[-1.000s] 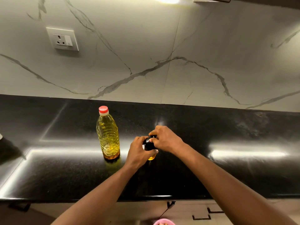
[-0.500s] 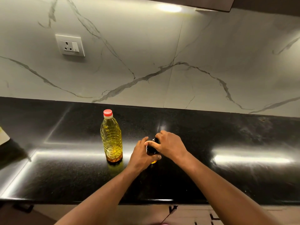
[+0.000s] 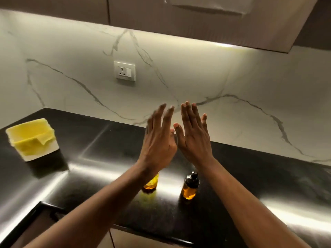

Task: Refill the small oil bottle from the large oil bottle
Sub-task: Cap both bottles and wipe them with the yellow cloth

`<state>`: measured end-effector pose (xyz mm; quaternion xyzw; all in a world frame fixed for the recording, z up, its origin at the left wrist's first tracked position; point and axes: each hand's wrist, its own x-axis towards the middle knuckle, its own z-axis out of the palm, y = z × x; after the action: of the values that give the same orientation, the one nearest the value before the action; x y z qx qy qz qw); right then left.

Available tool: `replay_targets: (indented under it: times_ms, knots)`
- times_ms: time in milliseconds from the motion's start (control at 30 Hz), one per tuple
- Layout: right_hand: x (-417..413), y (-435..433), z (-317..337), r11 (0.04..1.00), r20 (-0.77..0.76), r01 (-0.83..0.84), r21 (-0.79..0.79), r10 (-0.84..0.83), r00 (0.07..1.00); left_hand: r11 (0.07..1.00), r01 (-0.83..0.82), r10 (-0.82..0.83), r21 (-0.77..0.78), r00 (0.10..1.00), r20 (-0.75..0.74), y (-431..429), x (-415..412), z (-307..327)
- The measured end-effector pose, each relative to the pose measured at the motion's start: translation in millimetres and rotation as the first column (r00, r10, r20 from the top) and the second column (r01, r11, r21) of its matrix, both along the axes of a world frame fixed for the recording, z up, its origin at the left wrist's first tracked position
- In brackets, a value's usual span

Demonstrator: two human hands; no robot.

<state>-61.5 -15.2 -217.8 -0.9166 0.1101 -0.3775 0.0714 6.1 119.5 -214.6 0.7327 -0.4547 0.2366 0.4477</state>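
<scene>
Both left hand point(image 3: 158, 142) and right hand point(image 3: 194, 140) spread empty above the small oil bottle point(image 3: 189, 188) and large oil bottle point(image 3: 151, 183).

Held the left hand point(image 3: 158, 140) and right hand point(image 3: 195, 140) up above the small oil bottle point(image 3: 189, 187), backs to the camera, fingers straight and spread, thumbs close together. Gripped nothing. Saw the small oil bottle upright on the black counter point(image 3: 250, 185), dark cap on, amber oil in its lower part. Made out only the base of the large oil bottle point(image 3: 150, 184) just left of the small oil bottle, the rest hidden behind the left wrist. Noted a white container point(image 3: 44, 153) lined with yellow cloth point(image 3: 28, 138) well to the left of the small oil bottle. Noted too a wall socket point(image 3: 124, 71) on the marble backsplash point(image 3: 250, 104), behind the small oil bottle and up to its left.
</scene>
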Motion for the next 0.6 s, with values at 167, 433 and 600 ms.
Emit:
replay_targets:
  times_ms: [167, 433, 600]
  knots:
    - [51, 40, 36, 0.993, 0.067, -0.115, -0.04, 0.118, 0.991, 0.977, -0.214, 0.212, 0.018, 0.974, 0.083, 47, 56, 30]
    - [146, 129, 53, 0.943, 0.056, -0.319, -0.098, 0.325, 0.944, 0.886, -0.453, 0.44, 0.096, 0.888, 0.131, 161, 140, 27]
    - [218, 196, 42, 0.909, -0.03, -0.393, -0.138, 0.392, 0.919, 0.829, -0.514, 0.504, 0.221, 0.857, 0.106, 238, 192, 13]
